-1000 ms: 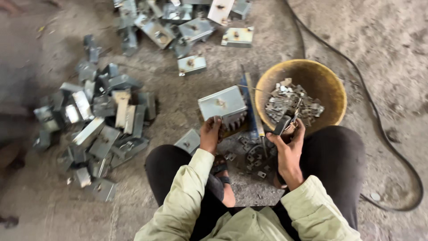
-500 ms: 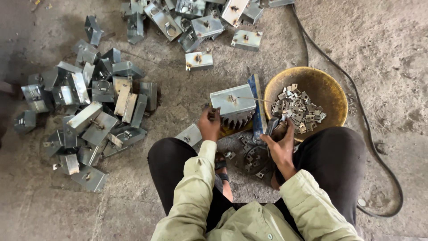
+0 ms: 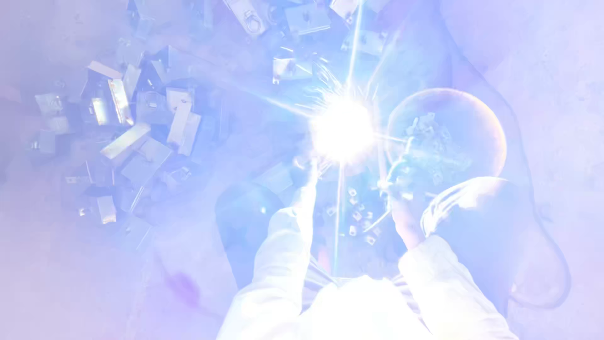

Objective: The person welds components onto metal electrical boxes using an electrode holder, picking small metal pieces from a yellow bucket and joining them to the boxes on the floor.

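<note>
Glare (image 3: 343, 131) of white-blue light with flying sparks blots out the workpiece, just beside the round basin (image 3: 497, 135) of small metal bits. Left hand (image 3: 304, 173) reaches into the glare; right hand (image 3: 402, 211) sits below the basin, grips unclear. Bent metal brackets (image 3: 135, 135) lie heaped well apart from the basin, beyond the glare.

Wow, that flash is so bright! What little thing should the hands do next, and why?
Probably hold both hands steady for a moment. The welding flash burns in front of the left hand, with sparks flying, and its glare hides the metal piece there. The right hand sits by the round bowl of small metal parts. Moving while the spot is hidden seems risky.
</note>
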